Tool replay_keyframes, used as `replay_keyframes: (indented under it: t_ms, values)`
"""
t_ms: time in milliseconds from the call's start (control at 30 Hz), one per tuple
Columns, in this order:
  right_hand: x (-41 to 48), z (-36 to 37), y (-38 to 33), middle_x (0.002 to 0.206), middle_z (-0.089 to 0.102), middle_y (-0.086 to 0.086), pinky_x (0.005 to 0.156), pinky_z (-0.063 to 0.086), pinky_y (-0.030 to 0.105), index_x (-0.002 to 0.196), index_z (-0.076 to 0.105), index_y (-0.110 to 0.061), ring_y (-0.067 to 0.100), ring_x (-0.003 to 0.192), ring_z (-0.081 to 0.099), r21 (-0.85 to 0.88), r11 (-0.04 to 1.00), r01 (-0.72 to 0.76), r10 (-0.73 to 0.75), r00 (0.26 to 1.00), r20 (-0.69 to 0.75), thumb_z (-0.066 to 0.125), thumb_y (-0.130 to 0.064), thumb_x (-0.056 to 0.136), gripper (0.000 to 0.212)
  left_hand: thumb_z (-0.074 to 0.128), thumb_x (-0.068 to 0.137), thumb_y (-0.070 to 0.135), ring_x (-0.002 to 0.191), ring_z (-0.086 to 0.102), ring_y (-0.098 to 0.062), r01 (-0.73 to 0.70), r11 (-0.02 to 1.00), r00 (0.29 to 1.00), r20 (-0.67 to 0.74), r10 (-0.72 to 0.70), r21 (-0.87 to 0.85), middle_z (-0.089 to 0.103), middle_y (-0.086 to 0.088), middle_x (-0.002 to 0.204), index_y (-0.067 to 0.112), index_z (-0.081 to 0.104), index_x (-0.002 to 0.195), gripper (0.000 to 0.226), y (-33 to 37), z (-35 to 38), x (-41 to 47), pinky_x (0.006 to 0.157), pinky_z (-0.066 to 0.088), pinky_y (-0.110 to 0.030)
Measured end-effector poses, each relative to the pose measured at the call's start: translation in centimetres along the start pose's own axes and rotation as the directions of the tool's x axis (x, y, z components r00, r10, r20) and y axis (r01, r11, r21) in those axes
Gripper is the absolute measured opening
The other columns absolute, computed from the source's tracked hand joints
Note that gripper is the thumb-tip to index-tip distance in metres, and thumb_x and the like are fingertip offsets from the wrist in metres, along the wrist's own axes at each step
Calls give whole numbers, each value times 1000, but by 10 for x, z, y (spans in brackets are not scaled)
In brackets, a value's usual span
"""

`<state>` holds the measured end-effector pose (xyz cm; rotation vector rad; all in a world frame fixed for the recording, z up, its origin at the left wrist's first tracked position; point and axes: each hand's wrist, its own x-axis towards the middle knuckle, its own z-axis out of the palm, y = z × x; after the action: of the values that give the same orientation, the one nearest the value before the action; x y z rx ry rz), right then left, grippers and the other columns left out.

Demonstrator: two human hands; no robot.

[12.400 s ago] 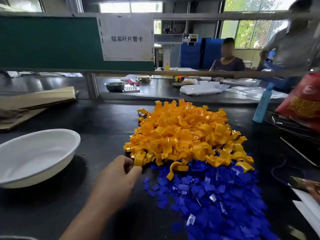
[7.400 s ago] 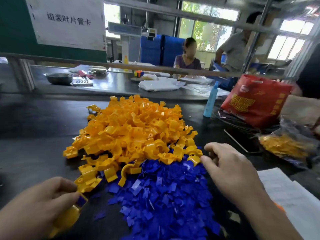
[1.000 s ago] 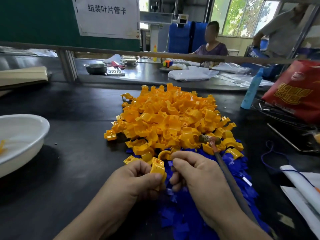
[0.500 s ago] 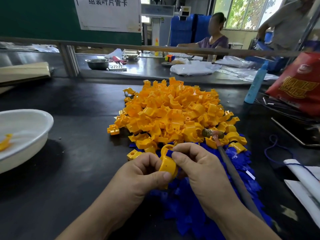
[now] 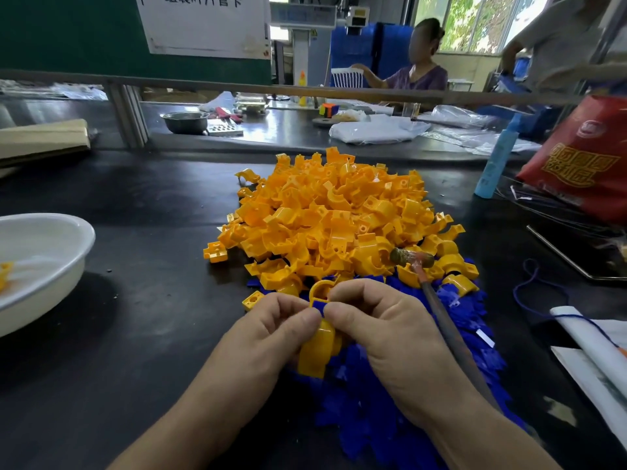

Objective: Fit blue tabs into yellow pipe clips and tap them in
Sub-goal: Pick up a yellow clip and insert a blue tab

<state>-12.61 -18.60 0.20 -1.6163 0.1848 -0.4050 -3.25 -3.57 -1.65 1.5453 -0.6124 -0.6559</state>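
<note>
Yellow pipe clip (image 5: 317, 347) held upright, a blue tab (image 5: 319, 304) set at its upper end.
Heap of yellow clips (image 5: 332, 215) lies mid-surface; pile of blue tabs (image 5: 373, 401) spreads toward the near edge.

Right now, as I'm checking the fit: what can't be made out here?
Head view only.
Tab: whether it is seated in the clip; the thumbs of the left hand and right hand cover the joint.
Hammer: its handle end, hidden behind the right wrist.
Bowl: cut off by the left edge; the yellow piece inside is blurred.
Sign: top cut by the frame edge.
</note>
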Motion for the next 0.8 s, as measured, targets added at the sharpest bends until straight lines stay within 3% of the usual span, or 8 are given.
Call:
replay_keyframes:
  t_ms: [133,333,600,733,800]
  values:
    - [-2,6,-2,94,68,-11,73,57,22,92,69,-36,7,92,65,-171,981,91,-87,996,34,65,-25,87,13,64,77,47,92,69,-35,19,994,1000,14,-17,-108,72,-11,97,28,72,94,26,0,-3,1,80,58,-55]
    - [-5,7,-5,91,67,-8,68,55,19,89,69,-31,8,89,65,-165,979,119,-111,992,61,66,-23,86,9,66,76,46,95,65,-42,26,995,1000,17,-24,-100,69,-16,99,22,71,94,30,-2,-7,0,79,57,-53]
    - [-5,9,-4,93,64,-16,71,54,19,89,67,-37,3,93,61,-288,948,135,-134,991,23,65,-30,85,8,70,79,52,91,68,-35,22,997,1000,-4,-22,-73,72,-12,96,25,72,92,30,2,-6,-1,76,59,-47]
    - [-7,4,-16,95,54,-25,71,45,4,91,51,-54,-14,97,48,-594,792,138,-191,981,-27,56,-44,86,13,71,67,47,75,70,-20,96,995,995,-43,-95,8,73,-6,86,27,74,85,27,16,-16,-6,62,55,-30]
    - [-6,-9,-25,94,49,-27,62,47,10,106,50,-52,-9,90,52,-723,683,104,-234,969,-81,53,-46,85,22,71,79,38,67,70,-14,174,971,982,-98,-160,164,74,-2,80,32,74,81,7,22,-29,-10,57,52,-26]
